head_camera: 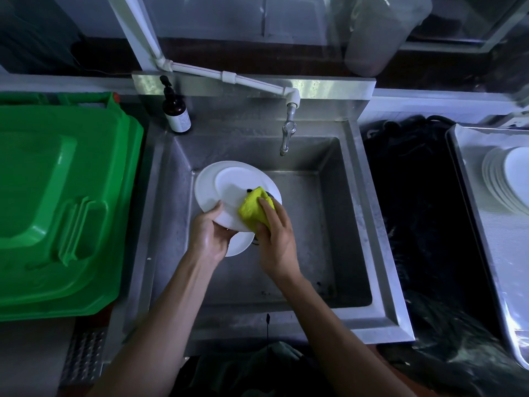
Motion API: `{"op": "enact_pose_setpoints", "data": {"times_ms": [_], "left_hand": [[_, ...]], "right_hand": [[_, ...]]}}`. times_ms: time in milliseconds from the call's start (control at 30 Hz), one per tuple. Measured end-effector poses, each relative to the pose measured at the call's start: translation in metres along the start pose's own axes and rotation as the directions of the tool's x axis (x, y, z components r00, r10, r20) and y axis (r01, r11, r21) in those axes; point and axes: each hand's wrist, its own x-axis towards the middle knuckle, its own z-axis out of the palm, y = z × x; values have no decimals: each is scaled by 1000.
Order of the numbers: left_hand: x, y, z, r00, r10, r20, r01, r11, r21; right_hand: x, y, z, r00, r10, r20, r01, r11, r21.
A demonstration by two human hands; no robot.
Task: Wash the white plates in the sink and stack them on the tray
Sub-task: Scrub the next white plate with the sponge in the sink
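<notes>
Over the steel sink (355,196) a person is scrubbing a white plate (226,190). The left hand (210,233) pinches the plate's near rim, thumb on the upper face and fingers curled beneath, holding it tilted with its face up toward the person and its far edge raised toward the back wall of the sink. The right hand (276,233) is clenched around a yellow cloth (253,209), pressing it flat against the plate's right side; something dark peeks out from under the cloth, though I cannot tell what it is. A second white plate (240,245) lies lower in the sink, just beneath the held one and partly hidden by the left hand.

The tap (287,133) stands at the back of the sink, to the right of the held plate; no stream is visible. A brown pump bottle (176,110) sits on the sink's back left corner, and a green bin lid (57,202) lies to the sink's left.

The tray (469,196) is well to the right of the sink, beyond a dark bag (415,210), with a stack of plates (506,181) already on it. Being round, the plate has no long axis to speak of; what matters is that the tray lies off to the right, nearer the right hand, which is busy with the cloth. I judge washing is mid-way, and the carry will be a long reach rightward.
</notes>
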Motion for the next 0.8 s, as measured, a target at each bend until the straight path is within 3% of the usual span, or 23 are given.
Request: {"op": "enact_pose_setpoints", "data": {"times_ms": [200, 433, 800], "left_hand": [[-2, 3, -12, 995, 32, 91, -36, 998, 48], [-3, 10, -25, 985, -26, 170, -16, 971, 240], [-1, 12, -31, 962, -144, 230, 19, 882, 470]], "right_hand": [[24, 10, -16, 991, 109, -72, -110, 994, -2], [44, 21, -28, 976, 192, -99, -197, 979, -53], [71, 5, -39, 990, 139, -38, -143, 977, -157]]}}
